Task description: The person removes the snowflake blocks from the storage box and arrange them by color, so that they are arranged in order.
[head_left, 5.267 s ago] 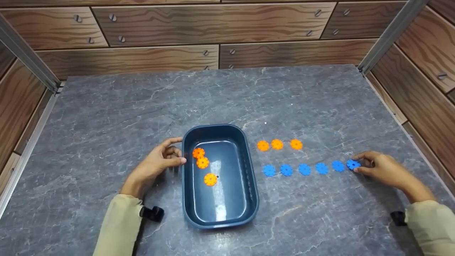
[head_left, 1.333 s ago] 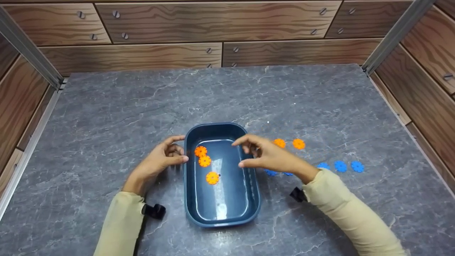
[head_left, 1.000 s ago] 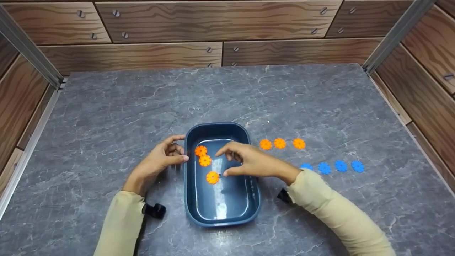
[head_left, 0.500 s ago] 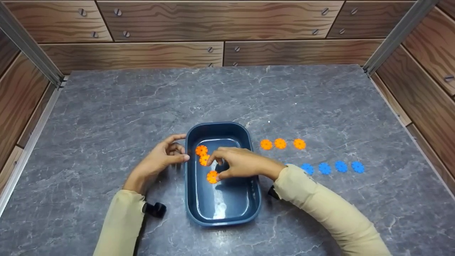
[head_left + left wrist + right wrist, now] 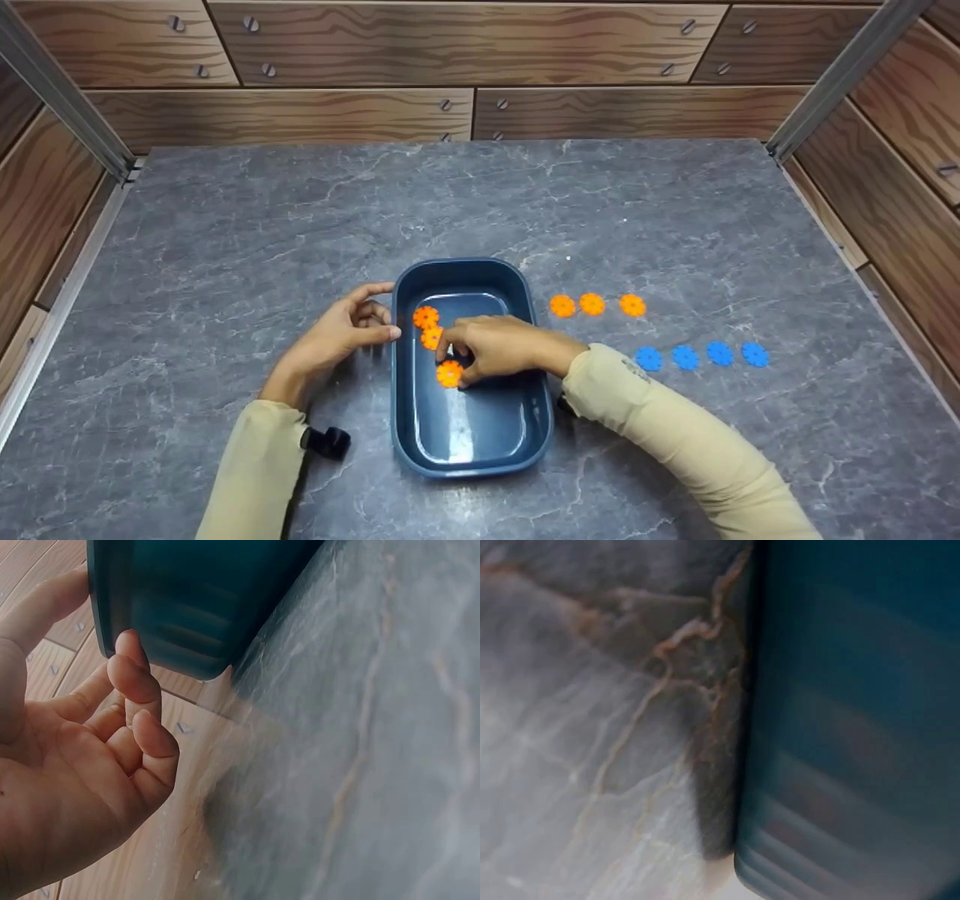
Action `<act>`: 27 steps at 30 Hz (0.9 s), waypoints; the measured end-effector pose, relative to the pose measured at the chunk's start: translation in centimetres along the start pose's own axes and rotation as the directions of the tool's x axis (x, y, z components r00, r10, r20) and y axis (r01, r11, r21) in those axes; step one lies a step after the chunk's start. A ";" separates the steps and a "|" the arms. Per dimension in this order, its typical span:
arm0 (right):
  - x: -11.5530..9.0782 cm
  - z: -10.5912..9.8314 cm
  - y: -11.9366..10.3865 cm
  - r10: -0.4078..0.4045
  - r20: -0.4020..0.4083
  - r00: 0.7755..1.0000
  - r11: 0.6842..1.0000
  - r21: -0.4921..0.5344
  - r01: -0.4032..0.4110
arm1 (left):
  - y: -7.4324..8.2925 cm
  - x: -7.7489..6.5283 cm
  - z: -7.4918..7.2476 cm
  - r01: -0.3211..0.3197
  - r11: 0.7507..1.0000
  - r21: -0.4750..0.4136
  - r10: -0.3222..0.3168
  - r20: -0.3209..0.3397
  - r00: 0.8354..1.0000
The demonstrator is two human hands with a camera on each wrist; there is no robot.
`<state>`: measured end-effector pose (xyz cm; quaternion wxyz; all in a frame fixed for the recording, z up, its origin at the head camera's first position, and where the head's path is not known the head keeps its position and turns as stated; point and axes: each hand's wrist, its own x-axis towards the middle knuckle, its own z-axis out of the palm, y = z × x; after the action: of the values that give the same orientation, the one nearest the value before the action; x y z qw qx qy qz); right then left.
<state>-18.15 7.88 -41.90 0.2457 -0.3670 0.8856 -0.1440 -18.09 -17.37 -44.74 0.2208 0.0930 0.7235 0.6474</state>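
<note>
A dark blue rectangular tub (image 5: 401, 420) stands mid-table. At its left rim, my left hand (image 5: 330, 334) touches with thumb and index finger, the other fingers loosely bent; in the left wrist view the fingertips meet the tub wall (image 5: 180, 622). Over the inside of the tub, my right hand (image 5: 499, 346) reaches down. Its thumb and index fingertips sit at opposite edges of an orange notched disc (image 5: 449, 373) lying on the tub floor. Two more orange discs (image 5: 426, 317) overlap just beyond it. The right wrist view shows only the tub's outer wall (image 5: 855, 727) and tabletop.
Right of the tub lie three orange notched discs (image 5: 592, 304) in a row. Nearer, a row of blue notched discs (image 5: 685, 357) runs rightward, its left end hidden by the right sleeve (image 5: 675, 442). Wood-patterned panels (image 5: 465, 45) wall the grey marbled tabletop (image 5: 337, 202).
My right hand has left the end of the blue row, moved left into the tub and closed its fingertips in at the nearest orange disc. My left hand stays at the rim.
</note>
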 end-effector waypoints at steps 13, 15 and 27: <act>0.2 0.4 -0.2 -0.003 -0.003 1.000 0.998 -0.070 0.003 | 0.1 -0.1 0.0 0.004 1.000 -0.004 -0.004 -0.006 1.000; 0.1 0.4 -0.2 -0.009 -0.003 1.000 0.997 -0.082 0.009 | 0.1 -0.1 0.0 0.007 1.000 -0.005 -0.007 -0.007 1.000; -0.3 0.5 -0.3 -0.068 -0.031 0.997 0.981 -0.185 0.061 | 0.1 -0.1 0.0 0.015 1.000 0.003 -0.015 -0.007 1.000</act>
<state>-17.53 7.81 -42.06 0.1895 -0.4139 0.8871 -0.0761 -18.00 -17.39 -44.58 0.2228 0.0856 0.7259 0.6451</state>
